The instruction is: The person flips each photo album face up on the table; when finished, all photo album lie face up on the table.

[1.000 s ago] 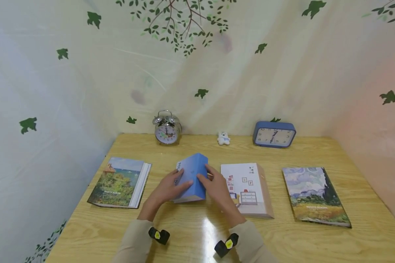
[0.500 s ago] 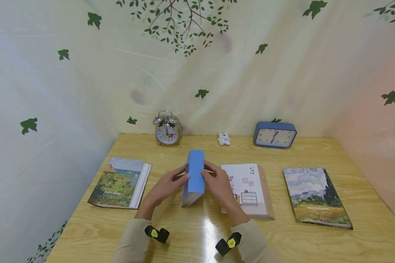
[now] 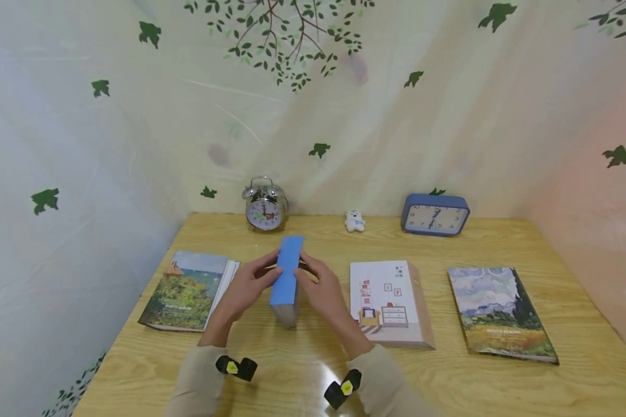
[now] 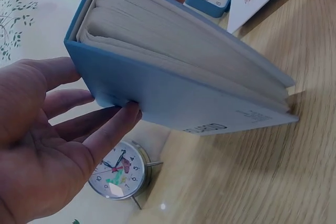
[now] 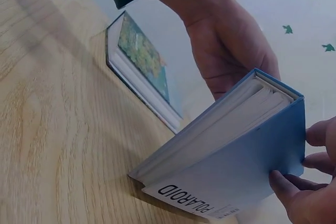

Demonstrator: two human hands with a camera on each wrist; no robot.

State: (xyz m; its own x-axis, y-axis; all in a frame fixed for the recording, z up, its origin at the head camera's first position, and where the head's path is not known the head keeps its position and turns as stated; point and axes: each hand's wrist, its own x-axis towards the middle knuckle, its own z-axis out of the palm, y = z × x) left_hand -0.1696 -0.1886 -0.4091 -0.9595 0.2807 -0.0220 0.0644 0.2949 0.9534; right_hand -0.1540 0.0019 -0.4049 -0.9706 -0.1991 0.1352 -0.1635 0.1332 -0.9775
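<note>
A thick blue photo album (image 3: 287, 270) lettered "POLAROID" stands on its page edge on the wooden table, spine up and leaning slightly. My left hand (image 3: 247, 286) holds its left cover near the spine, with the fingertips (image 4: 134, 109) against the blue surface in the left wrist view. On the opposite cover, my right hand (image 3: 320, 289) grips with thumb and fingers, also close to the spine. The right wrist view shows the album's (image 5: 226, 150) pages between its covers and the lower cover edges touching the table.
A landscape photo album (image 3: 188, 289) lies left, partly behind my left hand. To the right lie a white album (image 3: 386, 289) with drawn furniture and another painted album (image 3: 495, 313). Along the back stand a silver alarm clock (image 3: 265, 211), a white bear figurine (image 3: 354, 221) and a blue clock (image 3: 435, 214).
The blue album has turned from showing its lettered front to standing with its spine up. Both hands have shifted left with it, uncovering more of the white album.
</note>
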